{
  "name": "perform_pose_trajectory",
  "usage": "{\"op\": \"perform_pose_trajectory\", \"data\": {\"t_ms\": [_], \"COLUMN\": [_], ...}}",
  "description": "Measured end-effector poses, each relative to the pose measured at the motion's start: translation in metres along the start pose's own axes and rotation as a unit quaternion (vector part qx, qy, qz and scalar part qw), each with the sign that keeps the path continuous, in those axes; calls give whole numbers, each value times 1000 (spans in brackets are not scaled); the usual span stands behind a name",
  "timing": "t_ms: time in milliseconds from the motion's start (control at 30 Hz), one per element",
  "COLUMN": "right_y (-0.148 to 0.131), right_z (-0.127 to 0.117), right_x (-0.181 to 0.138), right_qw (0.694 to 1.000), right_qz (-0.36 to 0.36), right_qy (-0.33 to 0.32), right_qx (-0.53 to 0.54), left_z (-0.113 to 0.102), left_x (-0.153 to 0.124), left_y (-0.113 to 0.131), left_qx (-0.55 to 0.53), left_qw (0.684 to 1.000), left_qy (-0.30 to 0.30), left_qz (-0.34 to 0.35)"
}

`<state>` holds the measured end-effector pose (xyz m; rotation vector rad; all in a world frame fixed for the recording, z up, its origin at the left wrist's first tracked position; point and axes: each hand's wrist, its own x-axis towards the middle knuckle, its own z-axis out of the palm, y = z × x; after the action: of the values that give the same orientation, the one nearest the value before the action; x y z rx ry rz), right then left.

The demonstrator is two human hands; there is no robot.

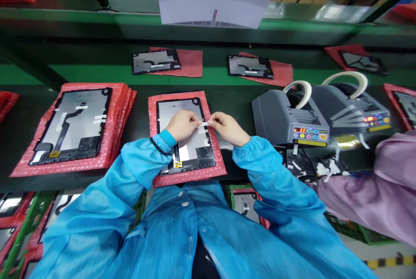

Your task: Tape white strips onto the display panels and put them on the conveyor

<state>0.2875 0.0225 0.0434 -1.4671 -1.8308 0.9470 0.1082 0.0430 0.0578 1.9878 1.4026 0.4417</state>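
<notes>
A tablet screen panel (186, 149) lies back side up on a red bubble-wrap bag (156, 180) in front of me. Over its right edge, a short strip of white tape (204, 124) stretches between my two hands. My left hand (183, 125) pinches the strip's left end above the panel. At the other end, the fingertips of my right hand (229, 128) are closed on the tape by the panel's edge. Another white strip shows on the panel just below. Part of the panel is hidden under my left hand and sleeve.
Left of me stands a stack of red bubble bags (121, 118) with a panel (73, 123) on top. To the right are two grey tape dispensers (289, 116). Panels on red bags lie along the green conveyor (214, 75). A co-worker's purple sleeve (386, 188) reaches in at right.
</notes>
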Motion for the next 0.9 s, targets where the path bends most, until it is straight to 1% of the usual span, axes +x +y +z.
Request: {"op": "perform_pose_trajectory", "data": {"t_ms": [100, 233, 367, 633, 733, 833, 900], "right_y": [5, 8, 6, 8, 8, 9, 10], "right_z": [3, 6, 7, 10, 12, 12, 11], "right_x": [1, 3, 3, 5, 6, 4, -2], "right_qw": [998, 996, 995, 996, 996, 996, 994], "right_qz": [-1, 5, 10, 8, 26, 65, 81], "right_qy": [13, 4, -7, -5, -3, 4, 40], "right_qx": [-55, -86, -95, -87, -83, -68, -54], "left_z": [2, 3, 4, 4, 6, 6, 3], "left_x": [0, -2, -2, -1, -1, -1, 0], "left_y": [6, 10, 9, 8, 8, 7, 4], "left_qx": [98, 148, 157, 153, 155, 161, 149], "left_qw": [995, 989, 987, 988, 988, 987, 989], "left_qy": [-9, -21, -25, -26, -21, -9, -2], "left_qz": [-7, -6, -4, 5, 7, 13, 14]}}
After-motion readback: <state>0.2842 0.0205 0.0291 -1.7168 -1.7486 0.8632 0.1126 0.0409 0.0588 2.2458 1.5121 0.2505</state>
